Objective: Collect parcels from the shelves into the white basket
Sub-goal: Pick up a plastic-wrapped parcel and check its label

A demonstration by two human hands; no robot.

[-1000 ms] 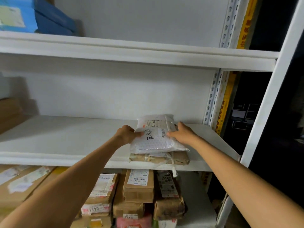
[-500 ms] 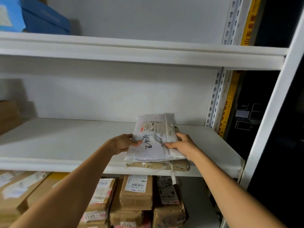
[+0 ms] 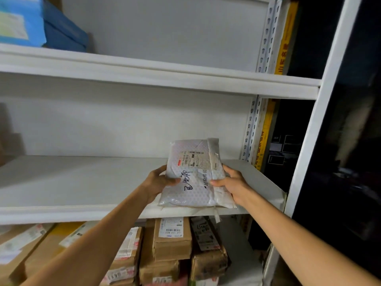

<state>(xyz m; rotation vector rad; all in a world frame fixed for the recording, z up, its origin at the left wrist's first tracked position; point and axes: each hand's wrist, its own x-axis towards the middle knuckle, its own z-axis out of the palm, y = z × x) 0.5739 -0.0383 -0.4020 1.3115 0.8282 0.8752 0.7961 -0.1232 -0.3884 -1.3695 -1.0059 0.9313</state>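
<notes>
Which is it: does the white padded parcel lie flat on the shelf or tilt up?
Tilted up: the white padded parcel has its far end clear of the shelf, with left hand and right hand gripping its sides.

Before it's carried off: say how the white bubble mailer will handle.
Probably light: the white bubble mailer is thin, and the left hand and right hand hold it by its sides. Likely bendy: soft padded film. Glossy skin, perhaps slippery.

blue parcel (image 3: 20,19): cut off top-left | white parcel (image 3: 193,174): label unreadable | lower boxes (image 3: 171,240): cut off below
</notes>
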